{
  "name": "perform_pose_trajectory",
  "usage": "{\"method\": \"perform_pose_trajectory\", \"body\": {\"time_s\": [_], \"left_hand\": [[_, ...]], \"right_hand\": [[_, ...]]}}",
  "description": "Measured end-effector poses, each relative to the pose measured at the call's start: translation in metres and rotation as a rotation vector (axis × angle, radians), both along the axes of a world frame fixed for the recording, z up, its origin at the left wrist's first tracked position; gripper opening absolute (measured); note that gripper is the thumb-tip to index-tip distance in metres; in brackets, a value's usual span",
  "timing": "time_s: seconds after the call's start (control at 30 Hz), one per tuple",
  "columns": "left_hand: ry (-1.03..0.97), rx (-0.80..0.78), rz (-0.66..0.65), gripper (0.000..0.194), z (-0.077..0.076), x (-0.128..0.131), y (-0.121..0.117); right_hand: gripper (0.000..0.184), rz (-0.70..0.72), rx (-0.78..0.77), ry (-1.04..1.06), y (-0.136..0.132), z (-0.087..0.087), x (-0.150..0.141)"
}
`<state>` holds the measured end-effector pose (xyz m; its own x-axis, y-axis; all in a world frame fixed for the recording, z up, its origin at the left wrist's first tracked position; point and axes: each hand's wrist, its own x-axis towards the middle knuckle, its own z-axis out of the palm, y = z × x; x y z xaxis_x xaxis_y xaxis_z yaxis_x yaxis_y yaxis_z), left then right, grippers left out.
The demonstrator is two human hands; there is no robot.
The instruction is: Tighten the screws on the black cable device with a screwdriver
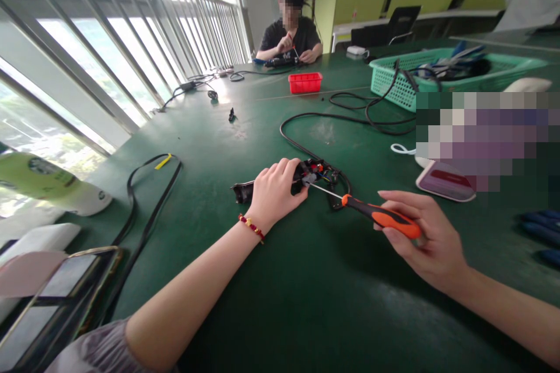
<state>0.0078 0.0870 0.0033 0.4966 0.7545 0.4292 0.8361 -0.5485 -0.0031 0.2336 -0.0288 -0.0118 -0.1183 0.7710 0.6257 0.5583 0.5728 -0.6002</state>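
Note:
My left hand (pixel 275 189) is wrapped round an opened black corded appliance (pixel 244 192) lying on the green table. Coloured wires (pixel 324 172) and inner parts show at its right end, and my palm and fingers cover its middle. In my right hand (pixel 426 239) is a screwdriver (pixel 385 215) with an orange and black handle, held by the fingers and thumb. Its thin shaft points left, with the tip at the appliance near my left thumb. Whether the tip sits in a screw I cannot tell.
A black cable (pixel 301 116) runs to a green basket (pixel 394 84) of tangled items. Beyond are a red tray (pixel 305 83) and a co-worker (pixel 291 29) using a tool. On the left lie a strap (pixel 131 204), a bottle (pixel 52 183) and a phone (pixel 56 297).

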Motion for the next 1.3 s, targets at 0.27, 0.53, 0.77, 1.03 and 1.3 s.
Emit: {"method": "perform_pose_trajectory", "body": {"time_s": [0.27, 0.53, 0.77, 1.03, 1.3], "left_hand": [[0.000, -0.002, 0.002, 0.044, 0.0003, 0.0003, -0.0008], [0.007, 0.004, 0.008, 0.044, -0.0003, 0.0005, -0.0007], [0.006, 0.001, 0.006, 0.044, -0.0009, 0.0007, -0.0001], [0.009, 0.002, 0.003, 0.043, -0.0012, -0.0002, 0.0003], [0.006, -0.024, 0.007, 0.044, 0.0004, 0.0000, -0.0003]], "right_hand": [[0.037, -0.012, -0.003, -0.028, -0.0007, -0.0015, 0.0015], [0.046, -0.041, 0.062, 0.033, -0.0002, -0.0045, -0.0007], [0.027, 0.012, -0.018, -0.088, 0.0008, 0.0027, -0.0008], [0.040, -0.091, 0.087, 0.036, 0.0014, -0.0053, 0.0001], [0.035, -0.091, 0.008, 0.023, 0.0002, -0.0062, 0.0019]]}}
